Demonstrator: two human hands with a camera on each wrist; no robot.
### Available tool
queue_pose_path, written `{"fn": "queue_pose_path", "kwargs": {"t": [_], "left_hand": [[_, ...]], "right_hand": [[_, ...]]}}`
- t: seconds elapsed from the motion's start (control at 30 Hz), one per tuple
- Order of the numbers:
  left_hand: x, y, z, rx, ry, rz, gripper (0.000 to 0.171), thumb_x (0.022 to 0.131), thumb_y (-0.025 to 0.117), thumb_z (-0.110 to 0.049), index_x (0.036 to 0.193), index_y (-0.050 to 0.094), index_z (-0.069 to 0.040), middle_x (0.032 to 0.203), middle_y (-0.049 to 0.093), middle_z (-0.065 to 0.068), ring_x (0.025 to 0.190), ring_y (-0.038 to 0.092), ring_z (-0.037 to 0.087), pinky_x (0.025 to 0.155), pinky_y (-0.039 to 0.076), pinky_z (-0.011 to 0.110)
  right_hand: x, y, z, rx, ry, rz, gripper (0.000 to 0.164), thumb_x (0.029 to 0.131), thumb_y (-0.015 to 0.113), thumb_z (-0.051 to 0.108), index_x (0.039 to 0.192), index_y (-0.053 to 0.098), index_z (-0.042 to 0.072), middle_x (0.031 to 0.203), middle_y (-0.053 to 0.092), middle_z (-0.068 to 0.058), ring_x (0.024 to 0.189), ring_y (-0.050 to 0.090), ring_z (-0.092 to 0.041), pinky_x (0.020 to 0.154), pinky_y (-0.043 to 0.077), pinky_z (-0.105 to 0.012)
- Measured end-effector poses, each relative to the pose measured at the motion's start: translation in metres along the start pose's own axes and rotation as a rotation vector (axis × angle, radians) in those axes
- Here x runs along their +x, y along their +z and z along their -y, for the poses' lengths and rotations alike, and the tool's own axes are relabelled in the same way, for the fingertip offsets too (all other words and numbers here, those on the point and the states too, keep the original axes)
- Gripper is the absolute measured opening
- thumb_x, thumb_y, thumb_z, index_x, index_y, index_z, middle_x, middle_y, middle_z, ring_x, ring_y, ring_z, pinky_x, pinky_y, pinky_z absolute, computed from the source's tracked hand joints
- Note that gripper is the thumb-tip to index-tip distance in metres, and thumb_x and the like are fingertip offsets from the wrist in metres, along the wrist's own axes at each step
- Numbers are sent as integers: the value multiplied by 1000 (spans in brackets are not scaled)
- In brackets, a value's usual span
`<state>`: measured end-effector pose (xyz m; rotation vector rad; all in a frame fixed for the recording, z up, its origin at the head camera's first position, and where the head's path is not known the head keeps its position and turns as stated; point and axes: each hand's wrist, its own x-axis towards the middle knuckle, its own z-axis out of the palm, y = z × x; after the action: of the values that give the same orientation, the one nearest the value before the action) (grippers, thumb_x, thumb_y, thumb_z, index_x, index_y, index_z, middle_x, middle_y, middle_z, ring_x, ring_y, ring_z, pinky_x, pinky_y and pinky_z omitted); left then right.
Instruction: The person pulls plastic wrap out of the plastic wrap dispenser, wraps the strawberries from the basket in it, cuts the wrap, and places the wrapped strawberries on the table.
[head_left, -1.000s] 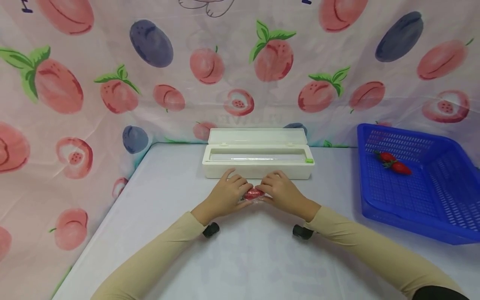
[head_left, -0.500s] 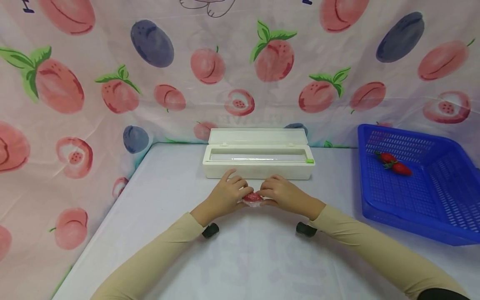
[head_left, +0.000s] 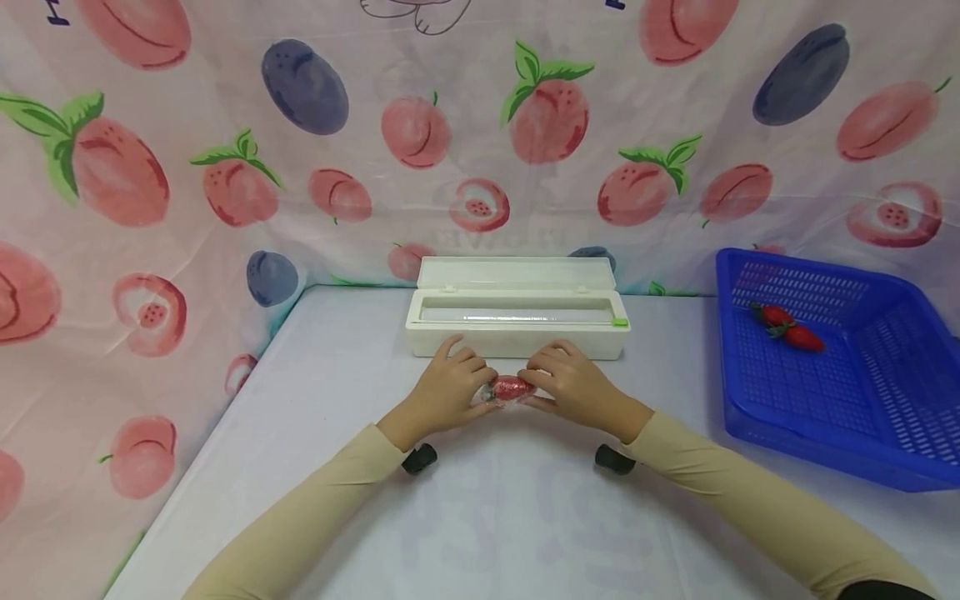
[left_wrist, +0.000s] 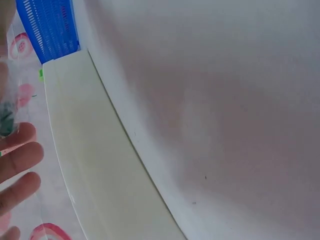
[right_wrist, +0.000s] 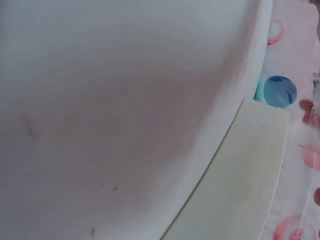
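A strawberry (head_left: 512, 387) wrapped in clear plastic film lies sideways between both hands in the head view, its green leaves toward the left. My left hand (head_left: 447, 387) pinches the leafy end between thumb and fingers. At the tip end, my right hand (head_left: 573, 385) pinches the film and fruit. In the left wrist view, the left fingers (left_wrist: 22, 160) show at the left edge, with the film and green leaves (left_wrist: 7, 119) beside them. Only a sliver of the right hand's fingertips shows in the right wrist view.
Just behind the hands stands a white cling film dispenser (head_left: 517, 342) with its lid (head_left: 516, 272) raised. A blue plastic basket (head_left: 832, 454) at the right holds two strawberries (head_left: 787, 327). A fruit-print cloth (head_left: 480, 108) hangs behind the white table (head_left: 495, 517).
The wrapped strawberry has turned between the fingers, so its leafy end and more of its red side show now. The right forearm has shifted slightly right.
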<state>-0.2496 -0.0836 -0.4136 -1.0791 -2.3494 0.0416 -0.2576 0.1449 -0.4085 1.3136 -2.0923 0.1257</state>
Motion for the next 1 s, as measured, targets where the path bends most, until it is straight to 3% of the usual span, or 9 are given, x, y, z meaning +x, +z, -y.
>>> {"fn": "queue_pose_path", "kwargs": {"t": [0.2,0.37,0.47,0.57,0.77,0.87,1.0], "left_hand": [[1,-1,-1,5,23,-18,37,75,74,-45,98,70,-16,89,71,-4,90,62,14,105,37,47],[2,-3,-4,-121,-44,96,52,75,71,-53,108,65,-14,102,70,-2,99,61,16,106,35,50],[4,-4,-4,-182,-66,128,51,77,69,-52,110,62,-13,103,70,-2,102,62,17,107,34,50],[6,-3,-5,-194,-71,97,44,77,72,-44,107,62,-13,101,70,-2,99,63,15,107,34,50],[5,-1,-3,-75,-38,-59,38,68,80,-34,95,62,-15,90,69,-3,89,63,13,103,40,48],[5,-1,-3,-51,-26,-96,39,65,82,-32,93,62,-15,88,69,-3,87,64,14,102,41,48],[6,0,-4,-43,-35,-83,43,69,81,-33,102,63,-13,95,70,-1,91,65,15,102,40,49]], "right_hand": [[0,3,0,8,-43,-78,50,61,85,40,97,69,9,85,69,-3,81,63,-17,83,51,-38],[-1,4,-1,-4,-73,-88,44,61,87,31,95,68,12,88,65,-3,81,62,-18,83,51,-38],[-2,4,0,19,-71,-88,41,60,88,24,92,64,12,90,62,-4,83,60,-20,84,50,-39],[-2,5,1,53,-34,-81,45,61,88,23,95,61,10,96,60,-6,89,58,-21,84,49,-38],[-1,5,2,108,142,32,72,62,85,41,116,56,4,105,62,-8,101,56,-25,92,44,-43],[-1,4,1,145,185,65,61,65,84,37,112,61,6,98,66,-4,98,58,-22,93,43,-45],[-1,6,3,182,217,62,47,66,84,29,104,67,7,93,69,-4,95,60,-22,93,43,-47]]}}
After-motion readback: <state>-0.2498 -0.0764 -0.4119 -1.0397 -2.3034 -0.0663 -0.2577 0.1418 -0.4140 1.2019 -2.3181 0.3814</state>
